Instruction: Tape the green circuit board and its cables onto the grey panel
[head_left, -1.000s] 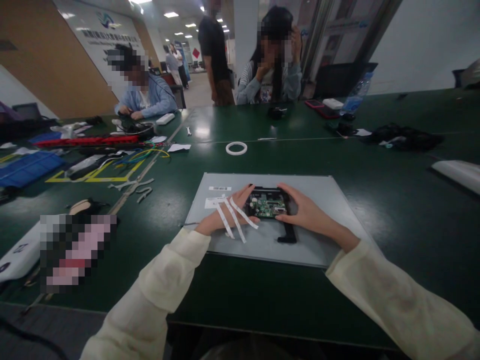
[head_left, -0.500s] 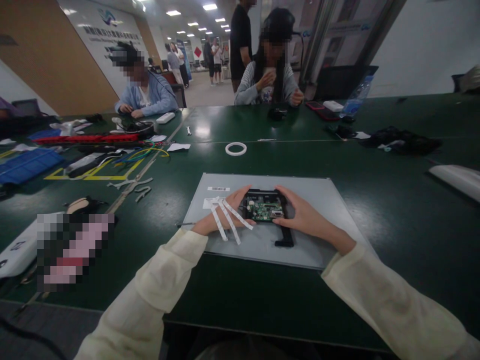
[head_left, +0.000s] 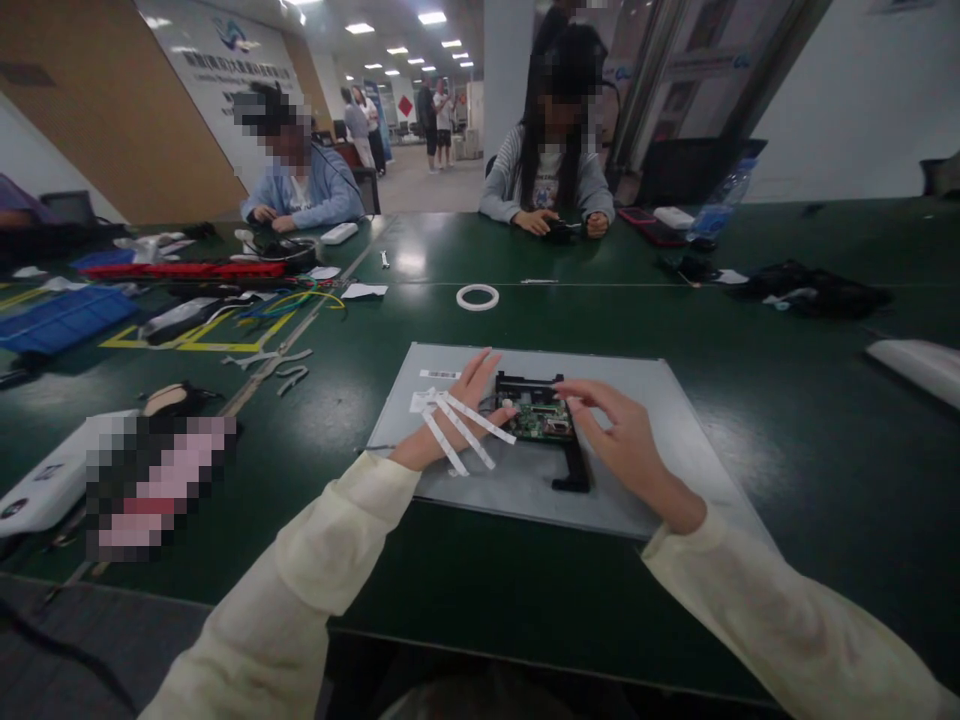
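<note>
A flat grey metal panel (head_left: 637,420) lies on the dark green counter (head_left: 787,400), and near its middle sits a small green circuit board (head_left: 541,418) in a black plastic frame. The left hand (head_left: 457,415) rests beside the board's left edge, fingers spread loosely, with three white tape strips (head_left: 465,430) stuck across its back. The right hand (head_left: 626,440) hovers over the board's right edge, fingers spread and slightly curled, holding nothing. A white tape ring (head_left: 478,296) lies farther back.
</note>
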